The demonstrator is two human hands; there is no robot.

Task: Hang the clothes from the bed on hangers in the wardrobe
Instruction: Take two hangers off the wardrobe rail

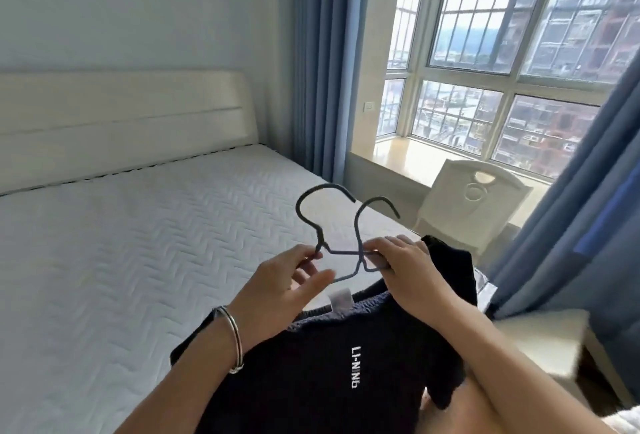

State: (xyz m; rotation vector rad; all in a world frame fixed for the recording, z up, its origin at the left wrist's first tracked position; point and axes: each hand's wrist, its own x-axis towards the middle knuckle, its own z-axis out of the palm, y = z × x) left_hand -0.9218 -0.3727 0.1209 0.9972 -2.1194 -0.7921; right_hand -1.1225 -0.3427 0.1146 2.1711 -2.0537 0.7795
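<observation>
Over the white mattress's (121, 243) near right edge, the left hand (287, 291) pinches a grey wire hanger (308, 205) at its neck. The right hand (405, 267) grips a second grey hanger (360, 219). A navy LI-NING T-shirt (311, 364) drapes beneath both.

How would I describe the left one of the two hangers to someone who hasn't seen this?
Over the white bed, two hands hold grey hangers above a dark shirt. The left hanger is pinched by the left hand, the one wearing a bracelet; its hook rises higher than the other's.

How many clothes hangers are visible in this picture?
2. The left hanger is pinched by the left hand; the right hanger is held by the right hand. More may hide beneath.
</observation>
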